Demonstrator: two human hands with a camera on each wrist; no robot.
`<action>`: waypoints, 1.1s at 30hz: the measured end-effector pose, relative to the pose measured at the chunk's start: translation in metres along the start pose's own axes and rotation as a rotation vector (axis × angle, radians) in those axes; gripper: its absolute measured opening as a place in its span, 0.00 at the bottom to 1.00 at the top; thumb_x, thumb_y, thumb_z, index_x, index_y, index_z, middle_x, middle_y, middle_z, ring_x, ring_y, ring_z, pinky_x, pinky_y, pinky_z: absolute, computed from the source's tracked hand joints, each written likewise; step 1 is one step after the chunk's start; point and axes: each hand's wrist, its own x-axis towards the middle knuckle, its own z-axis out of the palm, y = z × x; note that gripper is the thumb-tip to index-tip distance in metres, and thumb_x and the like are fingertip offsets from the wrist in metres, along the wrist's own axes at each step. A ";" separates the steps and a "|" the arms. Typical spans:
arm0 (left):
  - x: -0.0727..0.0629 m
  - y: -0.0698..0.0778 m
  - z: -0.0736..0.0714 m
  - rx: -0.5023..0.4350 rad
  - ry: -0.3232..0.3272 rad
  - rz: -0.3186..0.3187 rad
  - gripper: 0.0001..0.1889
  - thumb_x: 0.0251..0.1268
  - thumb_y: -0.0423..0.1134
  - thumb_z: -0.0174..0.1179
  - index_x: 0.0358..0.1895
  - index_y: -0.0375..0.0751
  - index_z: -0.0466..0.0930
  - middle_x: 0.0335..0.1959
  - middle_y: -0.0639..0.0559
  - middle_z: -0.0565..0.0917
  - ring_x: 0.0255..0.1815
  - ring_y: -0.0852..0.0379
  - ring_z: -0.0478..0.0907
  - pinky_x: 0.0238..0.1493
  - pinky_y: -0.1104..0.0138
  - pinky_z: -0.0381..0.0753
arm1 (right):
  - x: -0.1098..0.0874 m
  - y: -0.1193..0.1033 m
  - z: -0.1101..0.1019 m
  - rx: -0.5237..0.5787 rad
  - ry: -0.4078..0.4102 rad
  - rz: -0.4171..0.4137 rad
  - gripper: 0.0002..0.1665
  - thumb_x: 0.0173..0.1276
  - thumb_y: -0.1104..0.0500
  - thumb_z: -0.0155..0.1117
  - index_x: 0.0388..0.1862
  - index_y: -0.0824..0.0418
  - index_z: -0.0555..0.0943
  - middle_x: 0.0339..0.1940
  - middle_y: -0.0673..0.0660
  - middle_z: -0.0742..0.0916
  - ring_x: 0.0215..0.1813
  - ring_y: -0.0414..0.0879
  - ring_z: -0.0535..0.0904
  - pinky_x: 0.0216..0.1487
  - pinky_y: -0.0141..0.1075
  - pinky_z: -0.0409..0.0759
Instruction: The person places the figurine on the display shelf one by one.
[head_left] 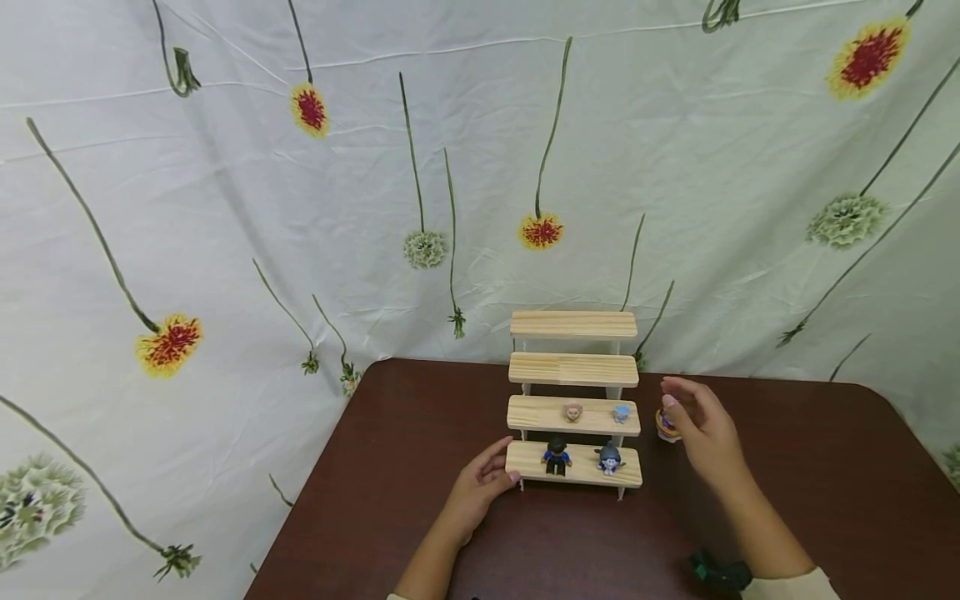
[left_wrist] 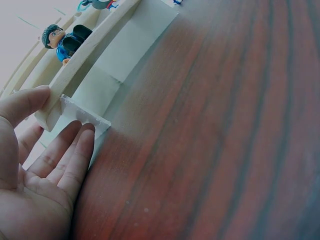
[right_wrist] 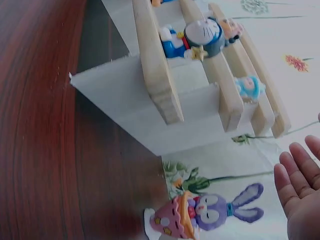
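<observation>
A wooden stepped display stand (head_left: 573, 414) with several tiers stands on the table. My left hand (head_left: 478, 487) grips the left end of its lowest board, thumb at the front corner; in the left wrist view the other fingers reach behind and under it. A black-haired figure in blue (head_left: 557, 457) and a blue-and-white figure with a dark cap (head_left: 609, 458) are on that board. One tier up are a small pink-topped figure (head_left: 573, 412) and a light-blue one (head_left: 621, 413). Beside the stand is a purple rabbit figurine (right_wrist: 212, 210); my right hand (head_left: 705, 433), fingers relaxed, hovers near it, apart.
The stand's two upper boards (head_left: 573, 324) rise toward a white flowered cloth (head_left: 480, 167) hanging behind the dark red-brown table (head_left: 397, 467). A dark object with a green patch (head_left: 716, 572) shows by my right sleeve.
</observation>
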 end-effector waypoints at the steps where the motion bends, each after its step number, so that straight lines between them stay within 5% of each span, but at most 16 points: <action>1: 0.000 0.000 0.000 0.000 0.001 0.001 0.34 0.68 0.36 0.66 0.76 0.45 0.65 0.59 0.38 0.82 0.49 0.59 0.82 0.52 0.72 0.79 | 0.000 0.001 -0.002 -0.002 0.010 0.007 0.20 0.79 0.59 0.55 0.66 0.63 0.76 0.57 0.51 0.82 0.54 0.27 0.77 0.51 0.16 0.73; 8: 0.000 0.000 0.000 0.003 0.006 -0.007 0.34 0.67 0.36 0.66 0.76 0.46 0.66 0.58 0.38 0.82 0.48 0.59 0.82 0.52 0.72 0.79 | 0.004 0.009 -0.013 -0.026 0.067 0.073 0.20 0.79 0.57 0.57 0.65 0.63 0.77 0.55 0.32 0.79 0.53 0.21 0.75 0.49 0.15 0.72; 21: 0.000 0.000 -0.001 0.002 -0.002 -0.004 0.35 0.68 0.37 0.66 0.77 0.44 0.65 0.59 0.38 0.82 0.48 0.59 0.82 0.52 0.72 0.79 | 0.003 0.026 -0.016 -0.176 0.065 0.169 0.24 0.75 0.53 0.63 0.65 0.60 0.77 0.61 0.58 0.81 0.53 0.25 0.72 0.53 0.16 0.68; 28: 0.001 -0.001 -0.001 -0.008 0.000 -0.006 0.35 0.68 0.37 0.66 0.76 0.45 0.65 0.59 0.38 0.82 0.48 0.60 0.83 0.52 0.72 0.79 | 0.002 0.039 -0.011 -0.194 0.032 0.229 0.24 0.76 0.53 0.62 0.66 0.61 0.76 0.61 0.58 0.80 0.51 0.21 0.68 0.50 0.22 0.68; 33: 0.001 -0.001 -0.001 -0.008 0.002 -0.007 0.35 0.67 0.37 0.66 0.76 0.45 0.65 0.59 0.38 0.82 0.48 0.60 0.83 0.52 0.72 0.79 | 0.002 0.045 -0.008 -0.212 -0.021 0.305 0.25 0.76 0.54 0.62 0.67 0.62 0.75 0.65 0.62 0.79 0.61 0.42 0.72 0.60 0.39 0.68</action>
